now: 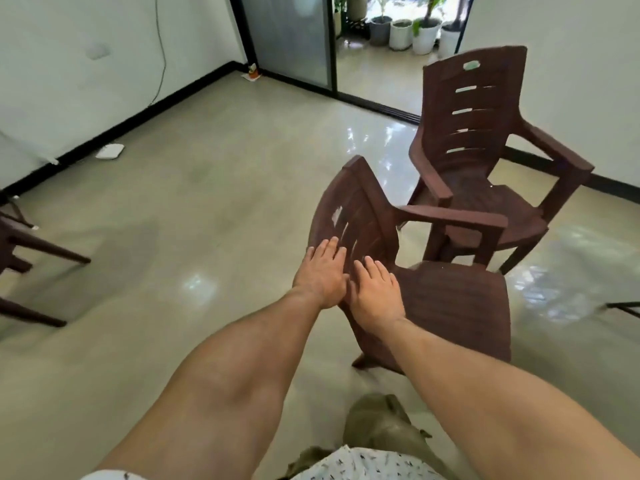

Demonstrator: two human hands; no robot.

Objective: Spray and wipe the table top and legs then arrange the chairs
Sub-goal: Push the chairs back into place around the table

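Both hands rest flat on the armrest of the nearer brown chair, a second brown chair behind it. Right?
Wrong part: the head view shows the left hand and right hand flat on the backrest of the nearer brown chair. The second brown chair is behind it.

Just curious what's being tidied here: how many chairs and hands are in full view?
Brown chairs: 2, near chair, far chair
Hands: 2, left hand, right hand, both flat on the near chair
Total: 4
Brown legs at left edge uncounted: chair or table unclear.
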